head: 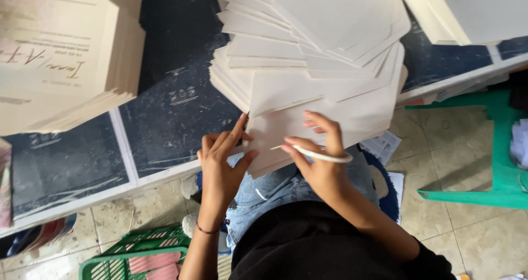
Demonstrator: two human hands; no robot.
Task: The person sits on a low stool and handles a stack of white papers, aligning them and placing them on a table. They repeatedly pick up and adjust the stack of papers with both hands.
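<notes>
Bright daylight, soft shadows, slight blur

Printed lines on the stacked cards (52,54) — upside down, faint marks on the dark tabletop (181,95) — unreadable
</notes>
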